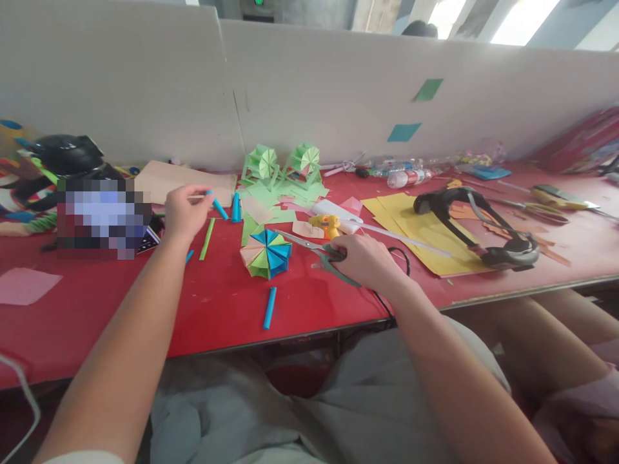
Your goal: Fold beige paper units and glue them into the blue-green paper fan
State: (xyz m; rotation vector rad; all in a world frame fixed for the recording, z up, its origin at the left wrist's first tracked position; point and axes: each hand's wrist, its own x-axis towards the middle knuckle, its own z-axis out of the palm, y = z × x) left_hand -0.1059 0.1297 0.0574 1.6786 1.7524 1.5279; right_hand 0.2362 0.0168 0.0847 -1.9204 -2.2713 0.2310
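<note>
My left hand is closed in a pinch over the table, with a thin, blue-tipped stick between its fingers. Just right of it lie a blue paper roll and a wider blue paper piece. My right hand grips scissors by their green-grey handles, blades pointing left. Below and left of the blade tips sits a folded paper wheel in blue, green and pale pink. A green paper roll and another blue roll lie on the red table.
Two green paper models stand by the partition. Behind the scissors is a yellow glue gun with a black cord. Yellow paper and a black headset-like frame lie right. Cardboard lies back left. Another person's legs show at right.
</note>
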